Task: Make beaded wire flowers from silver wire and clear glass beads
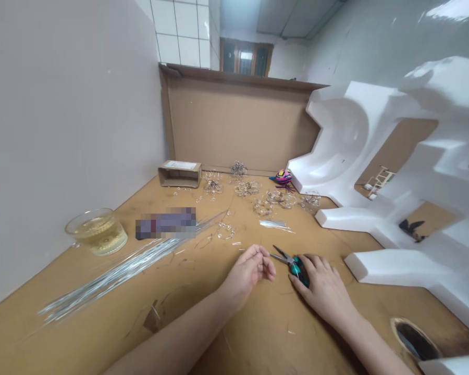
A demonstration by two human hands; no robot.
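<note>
The right hand (324,289) is clenched around a pair of teal-handled pliers (295,266), which rest just beside it on the tan surface (359,260), with their narrow metal jaws pointing toward the left hand (248,273). That hand is curled, fingertips drawn together, and no held item can be made out. Long silver wire strands (117,276) lie to the left, and small twisted wire shapes (246,187) lie farther ahead.

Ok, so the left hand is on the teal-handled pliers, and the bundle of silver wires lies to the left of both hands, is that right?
Not quite: the head view shows the teal-handled pliers in the right hand, not the left hand. The bundle of silver wires does lie to the left of both hands.
</note>
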